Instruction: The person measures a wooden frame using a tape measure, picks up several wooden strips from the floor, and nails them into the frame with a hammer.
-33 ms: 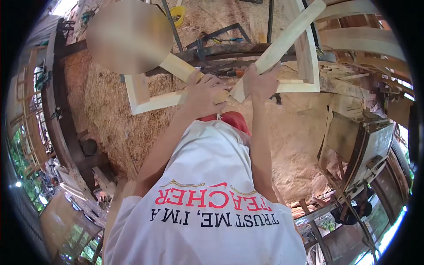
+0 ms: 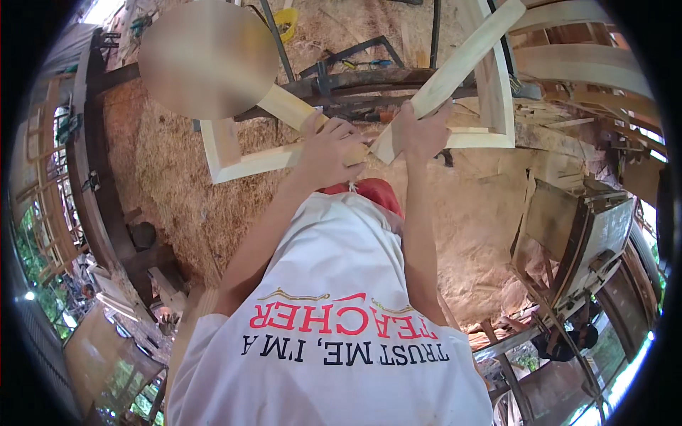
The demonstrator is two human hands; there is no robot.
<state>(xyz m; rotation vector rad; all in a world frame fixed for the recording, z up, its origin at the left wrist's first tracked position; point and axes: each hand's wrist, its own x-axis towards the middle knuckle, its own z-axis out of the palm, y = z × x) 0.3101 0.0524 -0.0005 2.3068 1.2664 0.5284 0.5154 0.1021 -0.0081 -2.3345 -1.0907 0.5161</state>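
Observation:
My left hand [image 2: 330, 150] is closed around the near end of a pale wooden board [image 2: 290, 108], which slants up to the left. A second, longer pale board [image 2: 465, 64] slants up to the right, with my right hand [image 2: 423, 131] gripping it close to its lower end. The lower ends of the two boards come close together between my hands; whether they touch I cannot tell. Behind and below them lies a pale wooden frame [image 2: 259, 163] with mitred corners, its near side partly covered by my left hand. A round blur hides the left board's far end.
A dark wooden beam [image 2: 387, 79] runs crosswise beyond my hands. Past it lie a black angled metal piece [image 2: 348, 53] and a yellow container [image 2: 286, 25]. Wood shavings [image 2: 192, 167] cover the ground. Curved pale planks [image 2: 575, 60] are stacked at the right.

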